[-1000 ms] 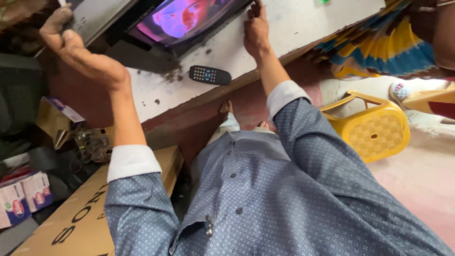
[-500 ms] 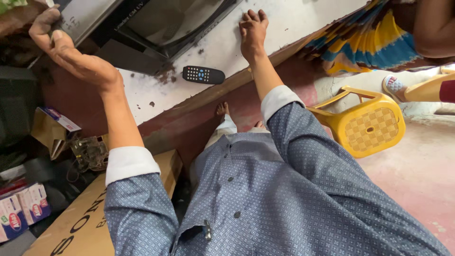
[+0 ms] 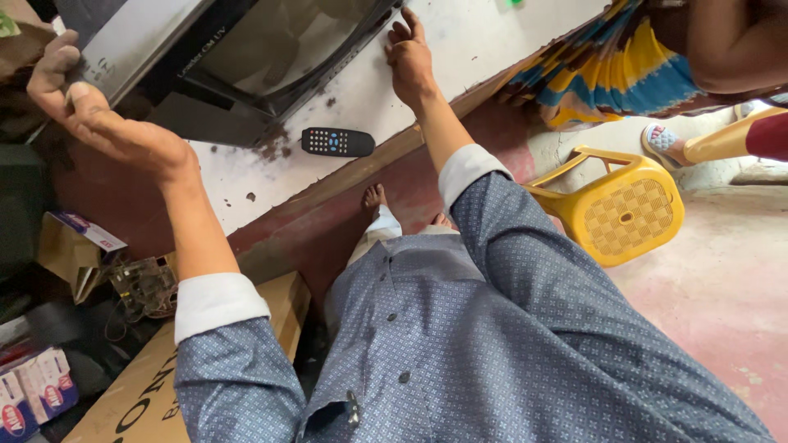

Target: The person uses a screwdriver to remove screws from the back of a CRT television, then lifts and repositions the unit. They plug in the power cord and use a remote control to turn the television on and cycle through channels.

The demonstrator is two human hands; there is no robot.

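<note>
head view looks down past a blue patterned shirt (image 3: 460, 344) at a white counter (image 3: 492, 41) that carries an old grey television (image 3: 246, 57) with a dark screen. the left hand (image 3: 90, 115) is at the set's left end, fingers curled around its grey edge and gripping it. the right hand (image 3: 410, 57) is at the other end, by the set's lower right corner; its fingers are half bent against the casing there, though whether they truly clasp the television or only press on it i cannot tell from this angle. the television sits tilted in the frame, well back from the counter's front edge. a black remote control (image 3: 337, 142) lies on the counter between the set and the front edge, apart from both hands, with dark crumbs of dirt scattered near it. below the counter edge the person's bare foot (image 3: 373, 198) shows on the reddish floor (image 3: 714, 303). a yellow plastic stool (image 3: 624, 213) lies tipped over to the right, near another person in a bright striped garment (image 3: 607, 66). a brown cardboard box (image 3: 139, 394) sits at lower left.
</note>
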